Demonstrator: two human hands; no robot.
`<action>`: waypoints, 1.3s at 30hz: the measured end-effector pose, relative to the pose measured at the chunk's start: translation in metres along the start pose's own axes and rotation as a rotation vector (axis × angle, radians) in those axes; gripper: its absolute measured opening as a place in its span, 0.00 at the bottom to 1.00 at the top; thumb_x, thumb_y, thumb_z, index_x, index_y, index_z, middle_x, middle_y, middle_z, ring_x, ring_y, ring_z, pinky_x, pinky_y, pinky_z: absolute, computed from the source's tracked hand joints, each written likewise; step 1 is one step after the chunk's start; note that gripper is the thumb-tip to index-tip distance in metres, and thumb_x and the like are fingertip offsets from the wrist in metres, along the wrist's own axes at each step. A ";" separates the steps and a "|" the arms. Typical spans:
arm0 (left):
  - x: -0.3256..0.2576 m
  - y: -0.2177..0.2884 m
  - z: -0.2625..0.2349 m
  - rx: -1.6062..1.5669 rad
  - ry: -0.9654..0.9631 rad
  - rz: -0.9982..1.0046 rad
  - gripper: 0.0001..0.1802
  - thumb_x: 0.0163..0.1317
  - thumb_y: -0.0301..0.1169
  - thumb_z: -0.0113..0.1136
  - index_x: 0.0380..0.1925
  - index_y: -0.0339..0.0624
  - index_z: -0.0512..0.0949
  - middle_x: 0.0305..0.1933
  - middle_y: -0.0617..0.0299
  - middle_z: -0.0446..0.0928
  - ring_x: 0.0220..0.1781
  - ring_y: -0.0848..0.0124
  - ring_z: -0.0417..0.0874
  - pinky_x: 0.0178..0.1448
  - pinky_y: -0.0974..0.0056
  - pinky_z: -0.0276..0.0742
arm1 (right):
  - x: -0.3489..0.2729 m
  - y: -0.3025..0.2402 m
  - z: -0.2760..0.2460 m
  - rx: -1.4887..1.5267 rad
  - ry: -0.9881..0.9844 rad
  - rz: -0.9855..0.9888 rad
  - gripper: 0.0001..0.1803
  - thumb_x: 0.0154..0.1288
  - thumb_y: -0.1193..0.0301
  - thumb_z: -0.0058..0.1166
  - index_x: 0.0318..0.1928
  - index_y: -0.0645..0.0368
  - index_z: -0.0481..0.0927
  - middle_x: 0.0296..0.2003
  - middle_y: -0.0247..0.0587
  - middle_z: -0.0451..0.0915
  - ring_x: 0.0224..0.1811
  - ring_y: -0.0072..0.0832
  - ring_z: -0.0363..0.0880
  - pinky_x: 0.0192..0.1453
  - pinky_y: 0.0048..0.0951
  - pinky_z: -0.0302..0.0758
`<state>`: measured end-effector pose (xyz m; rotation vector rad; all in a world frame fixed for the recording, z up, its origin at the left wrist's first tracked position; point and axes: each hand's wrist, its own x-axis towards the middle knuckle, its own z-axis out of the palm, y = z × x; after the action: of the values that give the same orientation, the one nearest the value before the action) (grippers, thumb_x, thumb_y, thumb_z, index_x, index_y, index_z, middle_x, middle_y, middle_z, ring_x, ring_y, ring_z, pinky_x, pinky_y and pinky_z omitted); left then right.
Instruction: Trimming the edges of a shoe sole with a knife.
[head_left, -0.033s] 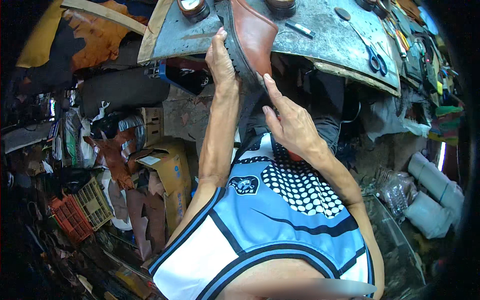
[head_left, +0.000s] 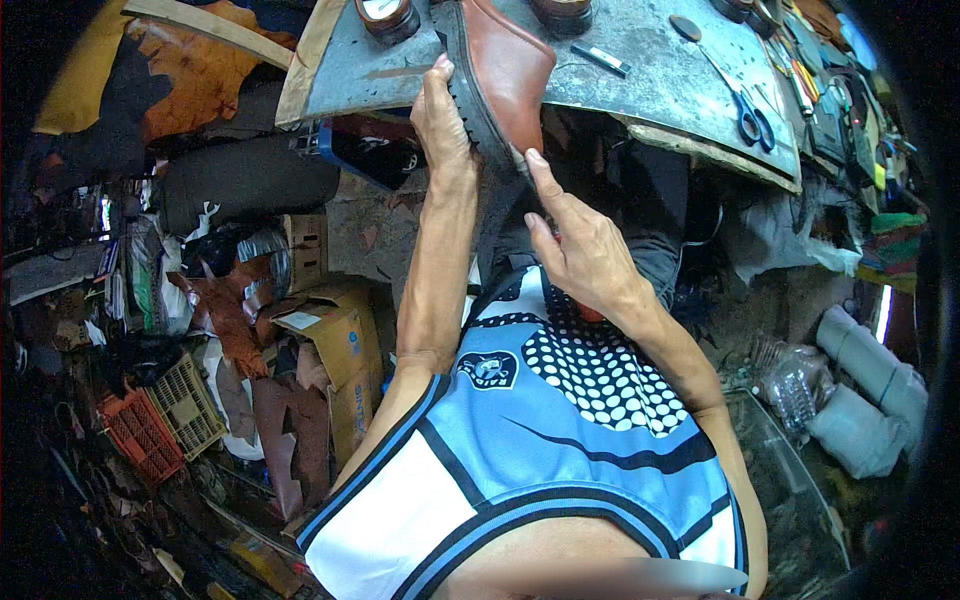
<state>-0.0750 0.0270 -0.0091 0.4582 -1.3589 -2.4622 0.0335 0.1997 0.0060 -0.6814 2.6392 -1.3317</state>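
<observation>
the left hand (head_left: 440,125) grips the black treaded sole of a brown leather boot (head_left: 505,75) at the grey worktop (head_left: 660,95) edge; the right hand (head_left: 580,250), fingers loosely spread, touches its heel end. nothing has shifted between the two frames, so the hold looks steady. tan cardboard boxes (head_left: 335,345) with a white label sit lower left.

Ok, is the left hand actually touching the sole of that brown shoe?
Touching. The head view shows the left hand with its fingers pressed along the dark treaded sole of the brown shoe, no gap visible.
</observation>
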 end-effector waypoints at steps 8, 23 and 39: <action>0.004 0.007 0.004 0.044 -0.016 0.013 0.28 0.69 0.43 0.55 0.58 0.29 0.76 0.44 0.53 0.82 0.40 0.69 0.86 0.42 0.66 0.84 | 0.005 -0.005 -0.012 0.025 -0.033 0.006 0.40 0.69 0.75 0.53 0.78 0.59 0.52 0.39 0.62 0.82 0.35 0.49 0.83 0.45 0.42 0.79; 0.045 0.018 0.019 0.212 -0.274 0.032 0.24 0.69 0.34 0.57 0.60 0.28 0.76 0.48 0.58 0.82 0.45 0.75 0.82 0.51 0.70 0.79 | -0.009 -0.002 -0.027 0.245 0.026 0.080 0.40 0.70 0.74 0.53 0.78 0.62 0.51 0.36 0.59 0.82 0.34 0.45 0.84 0.44 0.40 0.79; 0.134 0.032 0.018 0.328 -0.129 0.049 0.17 0.66 0.40 0.59 0.39 0.34 0.83 0.32 0.60 0.82 0.25 0.76 0.79 0.30 0.69 0.76 | -0.001 0.009 -0.029 0.219 0.019 0.097 0.40 0.71 0.72 0.52 0.79 0.60 0.50 0.36 0.56 0.81 0.36 0.45 0.84 0.47 0.41 0.78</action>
<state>-0.2006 -0.0291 0.0087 0.3360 -1.8151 -2.2691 0.0232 0.2267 0.0167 -0.5078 2.4538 -1.5740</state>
